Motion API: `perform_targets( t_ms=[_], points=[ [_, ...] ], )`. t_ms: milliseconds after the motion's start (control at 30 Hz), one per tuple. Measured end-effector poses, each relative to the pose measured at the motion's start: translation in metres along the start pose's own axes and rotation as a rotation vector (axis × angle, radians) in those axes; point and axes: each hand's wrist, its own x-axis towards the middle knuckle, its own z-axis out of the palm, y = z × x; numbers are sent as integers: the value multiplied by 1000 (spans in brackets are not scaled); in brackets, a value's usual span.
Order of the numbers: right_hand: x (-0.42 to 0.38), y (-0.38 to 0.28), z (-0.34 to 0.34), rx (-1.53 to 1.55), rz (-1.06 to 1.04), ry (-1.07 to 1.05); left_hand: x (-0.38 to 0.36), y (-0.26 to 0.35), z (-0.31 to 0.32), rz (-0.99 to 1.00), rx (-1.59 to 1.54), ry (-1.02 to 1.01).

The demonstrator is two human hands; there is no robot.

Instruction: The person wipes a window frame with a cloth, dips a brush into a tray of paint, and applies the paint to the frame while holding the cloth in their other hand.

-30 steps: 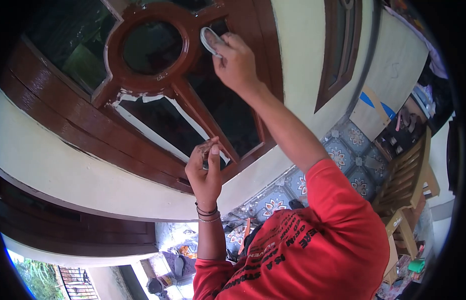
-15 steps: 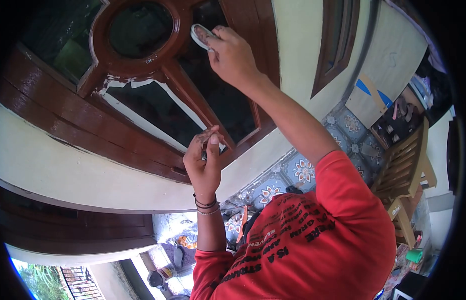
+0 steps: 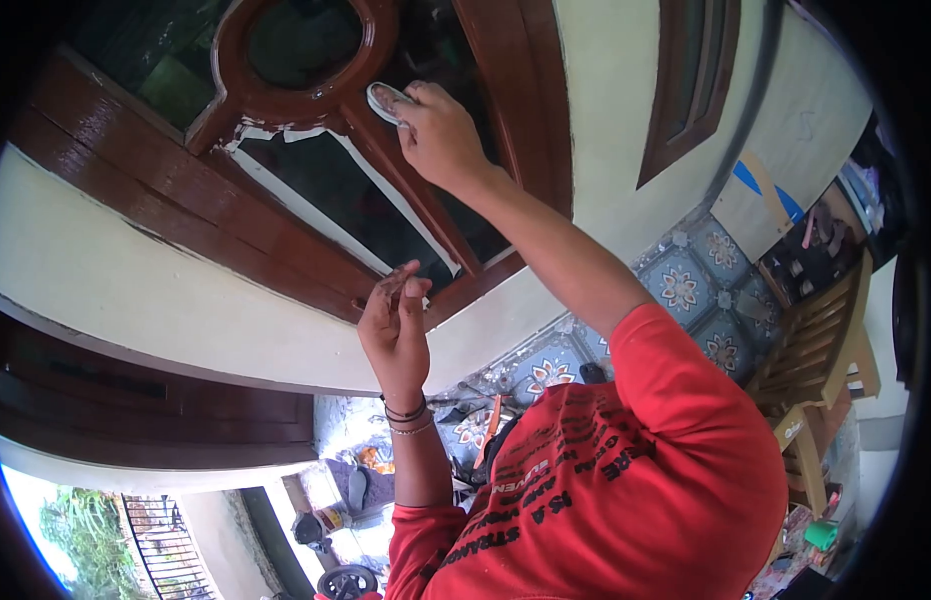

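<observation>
My right hand is raised against the brown wooden door frame. Its fingers close on a flat oval thing with a white rim and a brownish middle, whose kind I cannot make out. Lower down, my left hand is held up near the bottom corner of a narrow glass pane, thumb and fingers drawn together. Brown smears mark its fingers; what they pinch, if anything, is hidden. White strips with ragged ends line that pane's edges. A round pane sits above in the same frame.
A cream wall surrounds the frame, with a second brown-framed window at right. Patterned floor tiles and a wooden bench lie to the right. A green roll-shaped thing and a can are low in view.
My right hand has moved down and left along the frame with the oval thing still in it. My left hand stays near the pane's lower corner. The view has shifted slightly.
</observation>
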Motion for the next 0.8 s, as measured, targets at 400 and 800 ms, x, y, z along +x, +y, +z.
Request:
perform_targets(
  t_ms=[400,800],
  points=[
    [-67,-29,-88,1331,816,-501,4,-10,25,-179,-95,101],
    [-90,28,-122,1220,908,-609,17,-5,95,-185,-331,9]
  ],
)
